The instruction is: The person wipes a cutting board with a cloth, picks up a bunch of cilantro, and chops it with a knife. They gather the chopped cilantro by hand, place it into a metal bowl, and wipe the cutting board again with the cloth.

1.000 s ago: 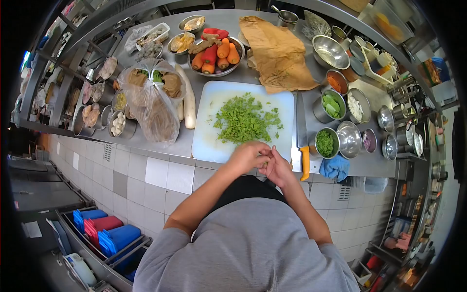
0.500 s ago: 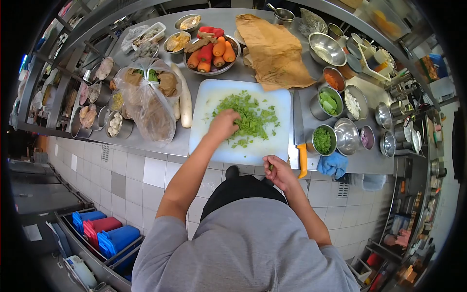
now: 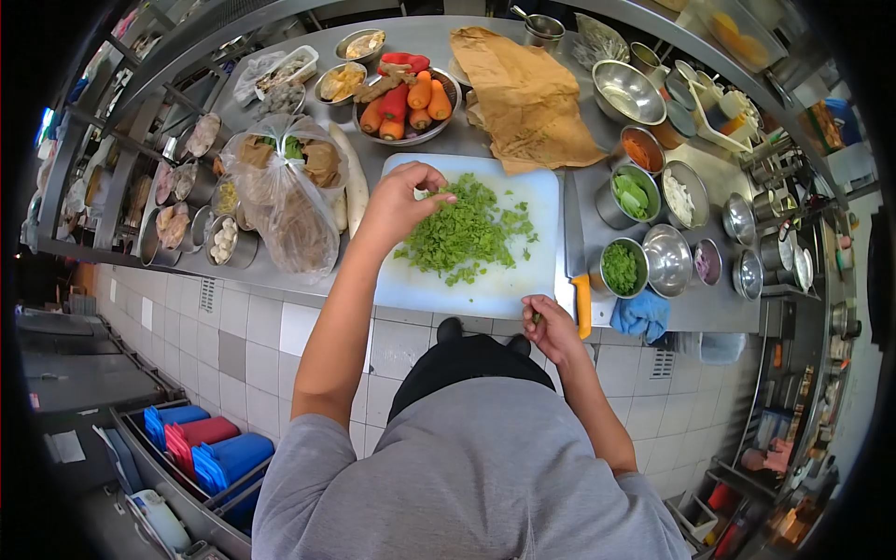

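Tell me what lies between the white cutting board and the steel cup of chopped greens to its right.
A knife with a yellow handle, lying along the cutting board's right edge on the counter; the head view shows it.

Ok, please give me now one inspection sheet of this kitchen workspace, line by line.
Surface: steel counter, crowded; white cutting board at its near edge.
Job's things: chopped greens piled on the board; knife with yellow handle lies right of the board.
Clutter: bowl of carrots and red peppers, plastic bag, white radish, brown paper, steel bowls, blue cloth.
Grips: left hand pinches greens at the pile's far edge; right hand holds a small green piece at the board's near edge.
Cables: nothing seen.
Surroundings: tiled counter front, blue and red bins below left, pots at right.
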{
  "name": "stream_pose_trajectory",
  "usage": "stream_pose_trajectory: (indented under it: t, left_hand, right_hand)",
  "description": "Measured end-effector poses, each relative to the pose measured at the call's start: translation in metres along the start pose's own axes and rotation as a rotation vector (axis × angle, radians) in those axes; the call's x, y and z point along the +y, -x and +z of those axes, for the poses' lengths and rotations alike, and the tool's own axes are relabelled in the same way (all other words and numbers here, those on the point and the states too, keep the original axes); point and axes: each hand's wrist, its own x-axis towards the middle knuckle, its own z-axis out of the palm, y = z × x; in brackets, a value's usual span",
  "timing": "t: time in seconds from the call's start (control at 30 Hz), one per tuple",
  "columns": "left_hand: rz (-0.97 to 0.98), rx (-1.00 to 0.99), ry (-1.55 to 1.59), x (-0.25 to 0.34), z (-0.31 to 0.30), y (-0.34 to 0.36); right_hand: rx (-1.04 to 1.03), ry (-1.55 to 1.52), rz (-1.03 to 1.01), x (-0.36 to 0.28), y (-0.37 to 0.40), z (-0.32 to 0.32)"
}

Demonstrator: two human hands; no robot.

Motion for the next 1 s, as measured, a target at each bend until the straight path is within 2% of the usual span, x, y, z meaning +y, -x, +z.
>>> stream_pose_trajectory:
  t: [0.03, 0.13, 0.23, 0.33, 0.43, 0.63, 0.73, 0.83, 0.93, 1.0]
  left_hand:
    - [-0.086, -0.021, 0.015, 0.005, 0.0, 0.002]
    - [-0.056, -0.069, 0.118, -0.004, 0.002, 0.007]
    - [0.04, -0.02, 0.001, -0.023, 0.007, 0.013]
    - [0.051, 0.028, -0.323, -0.055, 0.004, 0.018]
    - [-0.108, 0.019, -0.257, -0.057, 0.008, 0.033]
    - [-0.113, 0.034, -0.338, -0.09, 0.05, 0.053]
    - [0.054, -0.018, -0.386, -0.098, 0.067, 0.048]
    - [0.042, -0.039, -0.473, -0.106, 0.074, 0.042]
    - [-0.065, -0.073, -0.494, -0.112, 0.072, 0.039]
    - [-0.082, -0.029, -0.417, -0.109, 0.069, 0.041]
  right_hand:
    - [-0.004, 0.001, -0.003, -0.001, -0.001, 0.0]
    - [-0.005, 0.0, -0.001, -0.005, -0.003, 0.004]
    - [0.001, -0.001, 0.008, -0.007, -0.002, 0.006]
    - [0.009, 0.003, 0.019, -0.007, -0.001, 0.004]
    - [0.013, 0.007, 0.021, -0.006, -0.001, 0.002]
    - [0.011, 0.036, 0.02, -0.004, -0.004, 0.004]
    - [0.011, 0.06, 0.032, -0.004, -0.006, 0.01]
    - [0.005, 0.074, 0.034, -0.002, -0.007, 0.017]
    - [-0.004, 0.079, 0.037, 0.001, -0.007, 0.02]
    - [-0.007, 0.074, 0.041, 0.001, -0.007, 0.021]
